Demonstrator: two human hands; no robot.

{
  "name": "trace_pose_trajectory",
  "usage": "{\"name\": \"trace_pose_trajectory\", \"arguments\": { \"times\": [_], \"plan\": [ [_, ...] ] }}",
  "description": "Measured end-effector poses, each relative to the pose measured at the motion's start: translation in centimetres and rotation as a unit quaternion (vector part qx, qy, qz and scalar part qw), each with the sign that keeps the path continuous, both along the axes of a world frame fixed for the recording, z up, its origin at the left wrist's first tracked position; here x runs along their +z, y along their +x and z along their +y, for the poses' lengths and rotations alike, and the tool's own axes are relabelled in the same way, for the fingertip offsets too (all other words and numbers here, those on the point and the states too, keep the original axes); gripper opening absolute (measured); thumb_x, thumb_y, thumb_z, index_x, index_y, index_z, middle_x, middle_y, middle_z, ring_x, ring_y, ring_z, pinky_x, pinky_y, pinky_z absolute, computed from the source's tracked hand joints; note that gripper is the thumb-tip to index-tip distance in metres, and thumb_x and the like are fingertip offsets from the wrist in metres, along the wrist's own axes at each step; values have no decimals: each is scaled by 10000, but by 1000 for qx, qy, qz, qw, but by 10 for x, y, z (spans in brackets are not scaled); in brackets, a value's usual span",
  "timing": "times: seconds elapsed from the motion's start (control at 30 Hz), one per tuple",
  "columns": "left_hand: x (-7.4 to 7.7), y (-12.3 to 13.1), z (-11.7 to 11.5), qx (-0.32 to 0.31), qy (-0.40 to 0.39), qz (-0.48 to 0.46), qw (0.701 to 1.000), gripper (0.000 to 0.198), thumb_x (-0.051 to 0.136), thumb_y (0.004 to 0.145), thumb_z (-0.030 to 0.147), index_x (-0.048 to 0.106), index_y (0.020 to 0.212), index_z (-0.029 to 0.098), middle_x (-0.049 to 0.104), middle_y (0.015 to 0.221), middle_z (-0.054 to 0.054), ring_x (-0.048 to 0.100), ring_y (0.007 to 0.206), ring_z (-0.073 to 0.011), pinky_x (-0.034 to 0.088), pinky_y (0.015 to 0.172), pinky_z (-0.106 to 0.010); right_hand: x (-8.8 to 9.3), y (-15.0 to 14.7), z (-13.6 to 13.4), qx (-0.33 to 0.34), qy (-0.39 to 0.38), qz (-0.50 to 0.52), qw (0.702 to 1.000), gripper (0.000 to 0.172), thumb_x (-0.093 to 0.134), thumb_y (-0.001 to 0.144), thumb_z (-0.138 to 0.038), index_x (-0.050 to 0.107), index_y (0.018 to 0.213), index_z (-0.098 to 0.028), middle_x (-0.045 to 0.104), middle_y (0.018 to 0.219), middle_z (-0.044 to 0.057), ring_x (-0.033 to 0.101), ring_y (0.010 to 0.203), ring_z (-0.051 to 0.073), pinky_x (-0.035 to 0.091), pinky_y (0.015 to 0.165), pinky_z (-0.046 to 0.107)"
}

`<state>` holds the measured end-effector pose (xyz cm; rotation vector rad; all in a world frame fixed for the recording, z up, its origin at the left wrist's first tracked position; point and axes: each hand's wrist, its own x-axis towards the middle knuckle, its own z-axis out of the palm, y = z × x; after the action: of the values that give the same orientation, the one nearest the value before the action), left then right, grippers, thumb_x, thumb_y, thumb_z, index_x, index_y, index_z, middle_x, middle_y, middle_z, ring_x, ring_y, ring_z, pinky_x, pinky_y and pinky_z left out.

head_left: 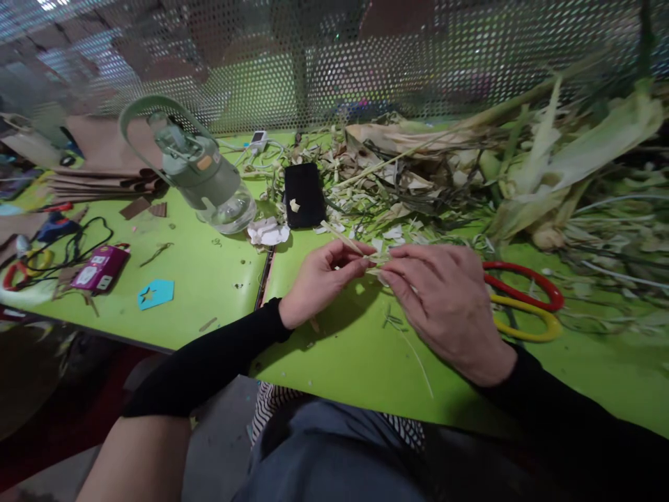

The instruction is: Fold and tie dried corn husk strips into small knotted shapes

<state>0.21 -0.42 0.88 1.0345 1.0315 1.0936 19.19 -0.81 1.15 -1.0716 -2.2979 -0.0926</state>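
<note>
My left hand [327, 279] pinches a thin pale strip of corn husk [345, 238] between thumb and fingers just above the green table. One end of it sticks out to the upper left. Facing it, my right hand [439, 296] is closed at the strip's other end, its fingertips nearly touching those of the left. Exactly how the strip runs between the fingertips is too small to tell. Beside the right hand lie scissors with red and yellow handles [546, 286], their blades hidden. A few green snippets [396, 321] and a fine fibre lie below the hands.
Behind the hands are a black phone [304, 199], a crumpled tissue [268, 233] and a green-lidded bottle [209, 178]. Heaped corn husks [575, 167] cover the right back, before a perforated metal screen [313, 63]. At left lie a purple box [101, 268], cables and stacked brown sheets [104, 171].
</note>
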Motion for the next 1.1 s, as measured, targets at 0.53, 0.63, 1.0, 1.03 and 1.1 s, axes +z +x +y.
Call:
{"name": "trace_pose_trajectory", "arguments": {
  "times": [0.53, 0.63, 1.0, 1.03, 1.1],
  "plan": [
    [-5, -4, -1, -72, -39, -69, 994, 228, 778, 799, 240, 683, 980, 139, 708, 830, -7, 633, 729, -84, 507, 731, -238, -5, 1, 7, -12, -416, 249, 875, 404, 588, 939, -631, 582, 941, -227, 636, 653, -10, 565, 561, 157, 431, 515, 285],
    [-4, -4, -2, -84, -70, -86, 990, 304, 837, 756, 251, 695, 1000, 139, 708, 822, -6, 651, 742, -91, 517, 765, -255, -6, 0, 7, -13, -418, 266, 869, 414, 622, 914, -640, 575, 939, -230, 640, 670, -10, 618, 598, 170, 466, 535, 288],
    [-1, -4, 3, 39, -46, -90, 994, 207, 766, 803, 167, 634, 959, 136, 666, 727, 49, 628, 658, -66, 502, 725, -235, -8, -4, 6, -19, -336, 250, 908, 409, 656, 918, -565, 586, 1125, -220, 729, 800, 35, 691, 717, 224, 530, 617, 360],
    [-1, -5, 3, 46, -44, -84, 994, 198, 757, 811, 162, 628, 959, 137, 663, 729, 50, 628, 657, -65, 504, 730, -236, -7, -4, 5, -13, -315, 217, 924, 334, 626, 949, -530, 614, 1067, -219, 730, 812, 43, 684, 719, 220, 527, 626, 363],
    [-1, -6, 5, 50, -39, -69, 996, 189, 744, 824, 162, 621, 967, 140, 654, 734, 53, 623, 655, -63, 502, 732, -238, -6, -3, 4, 13, -239, 138, 961, 238, 567, 1000, -434, 650, 950, -217, 730, 818, 59, 667, 730, 224, 520, 656, 382]
  ]
}}
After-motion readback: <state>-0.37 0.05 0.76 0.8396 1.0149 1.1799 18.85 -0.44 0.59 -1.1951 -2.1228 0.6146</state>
